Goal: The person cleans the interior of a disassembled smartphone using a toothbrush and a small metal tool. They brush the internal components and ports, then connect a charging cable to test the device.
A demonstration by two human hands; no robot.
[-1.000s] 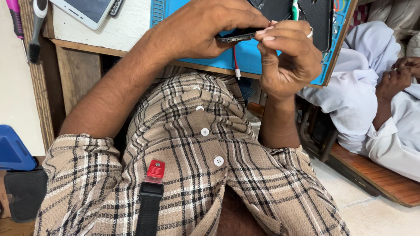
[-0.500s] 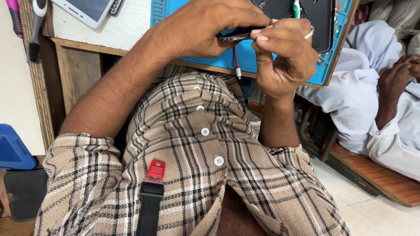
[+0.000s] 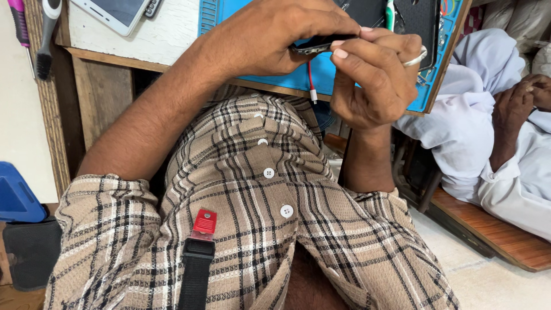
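1. Wooden and worn, your surface (image 3: 143,43) carries a blue work mat (image 3: 270,86) at its near edge, with a white phone (image 3: 115,12) lying face up at the far left.
2. Your left hand (image 3: 275,37) is curled shut over a dark phone (image 3: 318,44), gripping it from above just over the mat.
3. Your right hand (image 3: 373,80), ring on one finger, closes its fingertips against the phone's near edge; whether it pinches a tool there, you cannot tell.
4. A red cable (image 3: 310,80) hangs from under the phone.
5. Judging by this, the phone looks in one piece, so the work seems early.
6. Another person's hand (image 3: 516,109) rests at right.
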